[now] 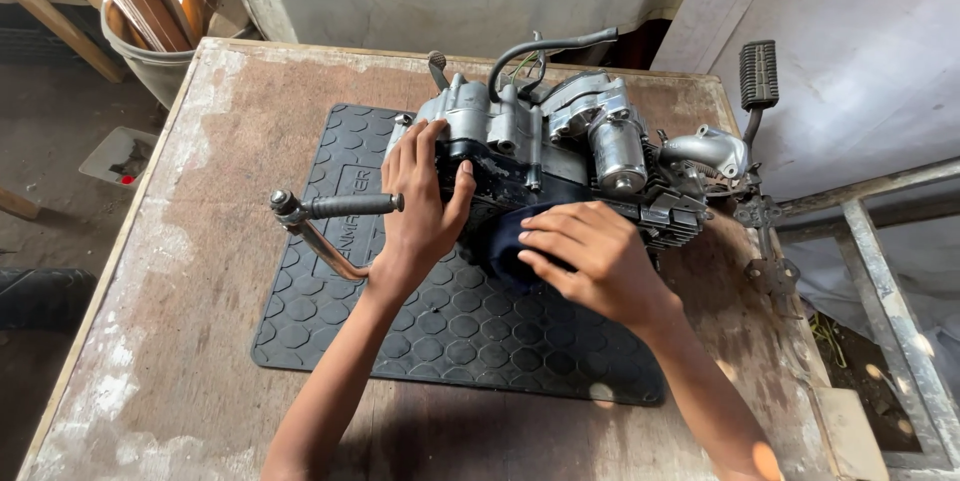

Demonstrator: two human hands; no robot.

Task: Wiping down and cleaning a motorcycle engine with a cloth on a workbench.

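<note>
On a worn wooden table [180,271], a small motorcycle engine [560,156] sits at the far side of a black rubber mat [440,331] patterned with hexagons. The person's left hand [420,206] lies flat against the engine's dark side cover, fingers spread and thumb hooked over its edge. The right hand [585,256] presses a dark blue cloth [505,241] against the lower casing, fingers extended rather than closed around it. A kick-start lever [330,216] with a ribbed grip juts out left of the engine, just beside the left hand. A bucket [150,56] holding wooden slats stands beyond the table's far left corner.
</note>
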